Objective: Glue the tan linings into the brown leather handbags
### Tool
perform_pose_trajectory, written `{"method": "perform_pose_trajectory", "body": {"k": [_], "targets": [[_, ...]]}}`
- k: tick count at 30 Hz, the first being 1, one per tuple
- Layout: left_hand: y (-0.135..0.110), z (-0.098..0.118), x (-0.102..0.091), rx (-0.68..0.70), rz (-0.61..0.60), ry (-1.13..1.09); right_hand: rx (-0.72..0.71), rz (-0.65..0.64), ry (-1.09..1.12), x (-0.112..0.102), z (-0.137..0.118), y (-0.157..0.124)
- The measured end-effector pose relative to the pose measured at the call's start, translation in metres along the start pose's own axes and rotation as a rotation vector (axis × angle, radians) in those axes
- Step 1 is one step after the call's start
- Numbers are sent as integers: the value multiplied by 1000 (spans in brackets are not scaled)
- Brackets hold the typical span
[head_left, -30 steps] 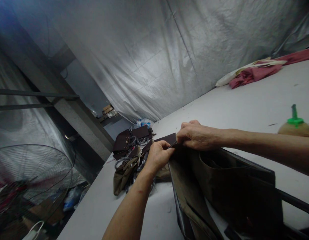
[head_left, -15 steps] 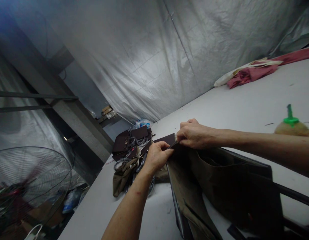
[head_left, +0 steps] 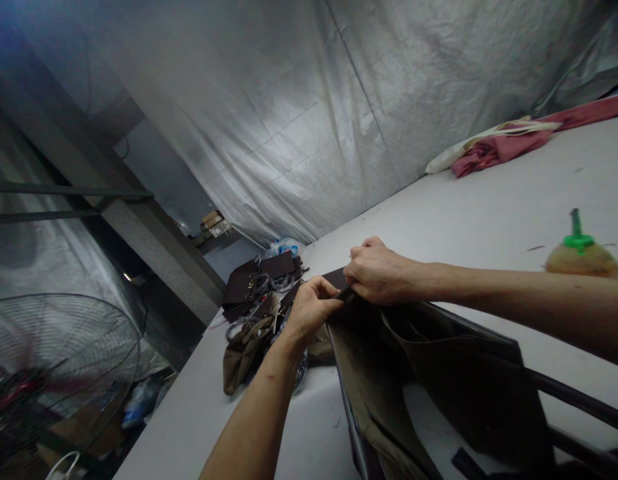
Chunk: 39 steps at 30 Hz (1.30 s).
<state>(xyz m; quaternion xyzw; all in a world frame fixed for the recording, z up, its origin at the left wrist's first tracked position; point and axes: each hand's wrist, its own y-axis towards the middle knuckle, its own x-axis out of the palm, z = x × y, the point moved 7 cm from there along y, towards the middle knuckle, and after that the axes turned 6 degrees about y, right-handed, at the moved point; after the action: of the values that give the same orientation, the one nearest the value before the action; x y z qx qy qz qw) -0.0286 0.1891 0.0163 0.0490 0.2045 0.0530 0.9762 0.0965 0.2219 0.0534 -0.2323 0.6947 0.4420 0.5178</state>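
A dark bag piece (head_left: 473, 380) with olive-brown fabric and black edging spreads across the table in front of me. My left hand (head_left: 311, 310) pinches its far edge between thumb and fingers. Just to the right, my right hand (head_left: 381, 273) is closed on the same edge, its fingertips partly hidden behind the knuckles. Both hands nearly touch. Long black straps (head_left: 583, 400) run off to the right from the bag piece. Past my left hand lies a pile of dark brown bags (head_left: 253, 280) with wrapped handles and a crumpled olive cloth (head_left: 246, 353).
A round bottle with a green nozzle (head_left: 581, 257) stands right of my right forearm. Pink and cream cloth (head_left: 503, 150) lies at the back of the white table (head_left: 173, 427). A large fan (head_left: 63, 373) stands at left. Silver sheeting (head_left: 299, 120) hangs behind.
Both hands have shifted slightly left along with the bag piece, still gripping its edge. The right hand has come a little closer to the left.
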Motion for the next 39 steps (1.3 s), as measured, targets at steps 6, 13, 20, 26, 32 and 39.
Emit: {"method": "perform_pose_trajectory", "body": {"k": [6, 13, 20, 26, 32, 39], "targets": [[8, 5, 5, -71, 12, 126, -24, -1, -37, 2, -3, 5], [-1, 9, -13, -20, 163, 345, 134, -9, 597, -3, 21, -7], [-45, 9, -64, -25, 427, 478, 281, 175, 1028, -3, 70, -54], [-49, -2, -79, -134, 357, 825, 231, 24, 1061, 25, 63, -89], [-43, 42, -31, 399, -61, 995, 210, 17, 1133, 42, 55, -85], [-37, 46, 0, 437, -293, 1111, 180, 17, 1196, 41, 49, -81]]}}
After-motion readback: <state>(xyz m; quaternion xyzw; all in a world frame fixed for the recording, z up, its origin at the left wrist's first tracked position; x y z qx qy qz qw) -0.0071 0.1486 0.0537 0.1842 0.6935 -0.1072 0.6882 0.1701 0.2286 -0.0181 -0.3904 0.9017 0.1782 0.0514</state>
